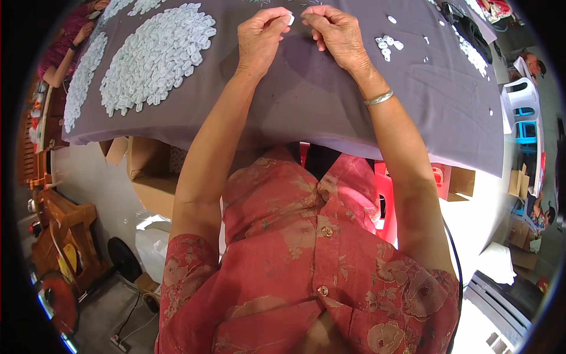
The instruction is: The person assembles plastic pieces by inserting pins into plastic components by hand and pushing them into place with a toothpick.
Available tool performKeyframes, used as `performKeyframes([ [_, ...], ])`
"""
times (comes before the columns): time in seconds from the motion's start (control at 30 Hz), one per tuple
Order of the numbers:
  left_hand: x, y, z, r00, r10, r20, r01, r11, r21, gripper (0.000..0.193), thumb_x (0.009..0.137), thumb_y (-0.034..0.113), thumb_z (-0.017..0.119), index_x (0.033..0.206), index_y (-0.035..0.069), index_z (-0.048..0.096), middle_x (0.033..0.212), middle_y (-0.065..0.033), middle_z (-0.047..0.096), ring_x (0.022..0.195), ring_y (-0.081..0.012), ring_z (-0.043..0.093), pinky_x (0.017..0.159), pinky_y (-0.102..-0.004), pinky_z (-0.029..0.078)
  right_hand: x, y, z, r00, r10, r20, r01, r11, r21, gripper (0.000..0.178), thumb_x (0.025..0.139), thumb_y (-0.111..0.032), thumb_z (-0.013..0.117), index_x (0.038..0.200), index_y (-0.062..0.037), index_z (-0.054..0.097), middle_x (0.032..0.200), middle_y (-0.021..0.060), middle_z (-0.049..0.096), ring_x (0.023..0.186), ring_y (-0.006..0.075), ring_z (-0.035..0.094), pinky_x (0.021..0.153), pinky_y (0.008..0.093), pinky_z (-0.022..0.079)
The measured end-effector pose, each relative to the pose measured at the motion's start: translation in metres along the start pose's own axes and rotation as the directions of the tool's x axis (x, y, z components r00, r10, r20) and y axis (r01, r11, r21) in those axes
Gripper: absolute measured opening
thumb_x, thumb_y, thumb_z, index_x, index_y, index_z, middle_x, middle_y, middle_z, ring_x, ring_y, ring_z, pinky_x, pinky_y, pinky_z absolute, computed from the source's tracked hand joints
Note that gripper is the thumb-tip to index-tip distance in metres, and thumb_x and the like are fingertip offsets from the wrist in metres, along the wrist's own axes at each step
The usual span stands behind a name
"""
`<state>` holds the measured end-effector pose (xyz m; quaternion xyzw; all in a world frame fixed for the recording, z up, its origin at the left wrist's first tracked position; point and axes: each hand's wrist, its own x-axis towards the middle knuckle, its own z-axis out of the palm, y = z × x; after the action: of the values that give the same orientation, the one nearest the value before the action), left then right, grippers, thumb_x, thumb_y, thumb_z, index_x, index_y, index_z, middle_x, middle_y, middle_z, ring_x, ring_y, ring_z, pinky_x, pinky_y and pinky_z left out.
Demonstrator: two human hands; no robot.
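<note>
Above the far middle of the cloth-covered table, my left hand (pixel 259 38) pinches a small white plastic piece (pixel 290 19) between thumb and fingertips. Just to its right, my right hand (pixel 337 36) is closed, thumb against fingers; whatever it may hold is too small to make out. The two hands are apart by a narrow gap. A large heap of white oval plastic pieces (pixel 159 59) lies to the left of my left hand. Several loose white pieces (pixel 388 46) are scattered right of my right hand. Thin metal pins (pixel 299 3) lie beyond my hands.
A grey-purple cloth (pixel 306 88) covers the table, its edge close to my body. Another person's arm (pixel 65 62) reaches in at the far left. Black fabric (pixel 469 29) and more white pieces lie far right. Cardboard boxes (pixel 150 159) stand under the table; a white plastic chair (pixel 520 97) is at right.
</note>
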<state>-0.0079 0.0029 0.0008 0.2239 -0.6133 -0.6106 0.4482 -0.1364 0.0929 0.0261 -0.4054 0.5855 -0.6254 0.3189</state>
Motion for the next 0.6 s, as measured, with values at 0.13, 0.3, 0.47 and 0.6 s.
performKeyframes([
  [0.13,-0.0016,0.0030,0.0042,0.999,-0.003,0.038,-0.001,0.996,0.089,0.014,0.085,0.008,0.064,0.097,0.002,0.068,0.089,-0.0032,0.066,0.075,-0.0094,0.061,0.062,-0.0216,0.046,-0.0022,-0.0044,0.0000,1.000,0.017,0.026,-0.014,0.993,-0.115,0.013,0.088,-0.016,0.059,0.086,-0.0043,0.065,0.060,-0.0021,0.054,0.044,0.0042,0.045,0.040,0.0186,0.036],
  [0.3,-0.0019,-0.0004,0.0048,0.997,0.028,0.071,-0.038,0.990,0.139,0.014,0.084,0.009,0.064,0.096,0.003,0.069,0.085,-0.0018,0.066,0.073,-0.0085,0.060,0.062,-0.0211,0.046,-0.0006,-0.0001,-0.0014,0.999,0.018,0.032,-0.015,0.995,-0.095,0.013,0.086,-0.015,0.059,0.082,-0.0041,0.064,0.059,-0.0022,0.053,0.044,0.0040,0.045,0.039,0.0188,0.035],
  [0.47,-0.0036,0.0019,0.0069,0.998,0.032,0.053,-0.037,0.994,0.101,0.012,0.082,0.007,0.065,0.092,0.002,0.068,0.077,-0.0014,0.065,0.068,-0.0072,0.058,0.057,-0.0202,0.044,0.0002,-0.0009,-0.0002,0.999,0.044,0.030,-0.043,0.998,-0.043,0.010,0.084,-0.012,0.060,0.079,-0.0044,0.063,0.058,-0.0023,0.052,0.044,0.0038,0.044,0.038,0.0188,0.034],
  [0.6,-0.0041,0.0042,0.0071,0.999,-0.019,0.051,0.015,0.998,0.064,0.012,0.082,0.008,0.065,0.092,0.003,0.069,0.076,-0.0013,0.064,0.067,-0.0072,0.058,0.057,-0.0205,0.044,0.0005,-0.0010,0.0016,0.992,0.122,0.023,-0.124,0.986,0.110,0.006,0.082,-0.009,0.062,0.078,-0.0049,0.063,0.059,-0.0024,0.052,0.043,0.0040,0.043,0.038,0.0183,0.034],
])
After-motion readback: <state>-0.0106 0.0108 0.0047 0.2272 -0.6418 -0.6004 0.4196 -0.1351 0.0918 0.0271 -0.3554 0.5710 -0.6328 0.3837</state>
